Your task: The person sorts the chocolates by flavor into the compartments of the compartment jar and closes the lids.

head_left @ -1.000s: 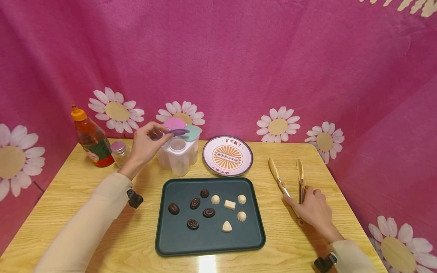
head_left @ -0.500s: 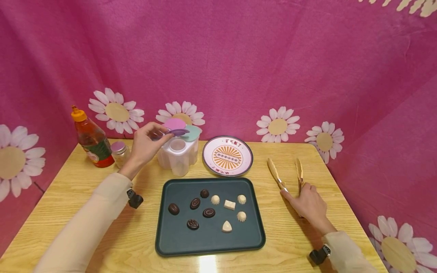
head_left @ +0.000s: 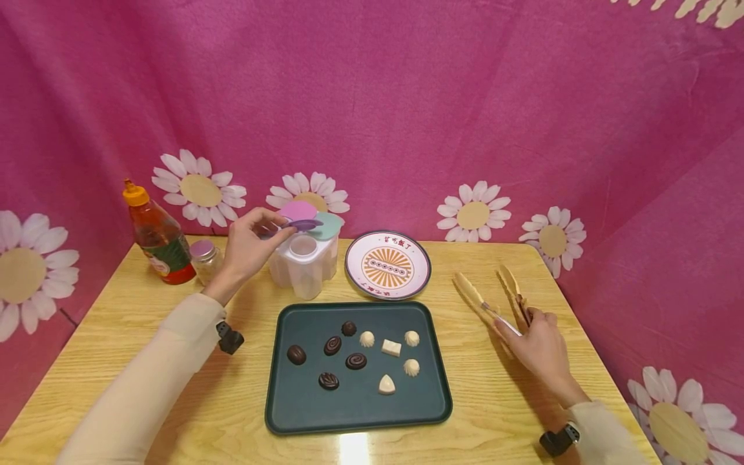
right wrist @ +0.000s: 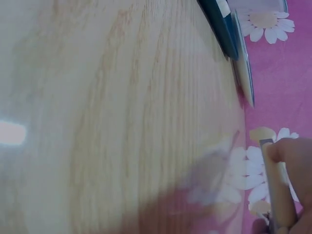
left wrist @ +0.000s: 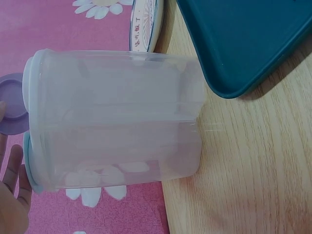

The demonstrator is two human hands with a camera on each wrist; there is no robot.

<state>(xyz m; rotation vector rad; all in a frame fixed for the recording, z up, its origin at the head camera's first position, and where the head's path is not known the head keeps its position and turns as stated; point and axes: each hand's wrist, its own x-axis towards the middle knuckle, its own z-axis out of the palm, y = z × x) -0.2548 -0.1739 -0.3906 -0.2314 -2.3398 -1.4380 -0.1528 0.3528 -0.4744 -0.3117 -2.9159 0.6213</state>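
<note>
My left hand [head_left: 247,252] pinches a purple flip lid [head_left: 305,225] and holds it raised over a translucent, multi-compartment plastic container [head_left: 306,274]. One round opening at the front of the container is uncovered; its pink and mint lids stand behind. In the left wrist view, the purple lid [left wrist: 12,109] shows by my fingertips, beside the container's wall [left wrist: 117,112]. On the right, my right hand [head_left: 540,349] grips a pair of tongs [head_left: 469,289] by the handles, arms spread and nothing between the tips. The right wrist view shows one tong handle [right wrist: 280,195] under my thumb.
A dark green tray [head_left: 325,416] carries several dark chocolates [head_left: 356,361] and several white ones [head_left: 391,349]. Behind it lies a patterned plate [head_left: 356,271]. A sauce bottle [head_left: 159,242] and a small lidded jar [head_left: 205,261] stand at the left. A pink cloth hangs behind the table.
My right hand shifts slightly left, then back right, and the tongs now appear lifted off the table. My left hand keeps its place at the purple lid.
</note>
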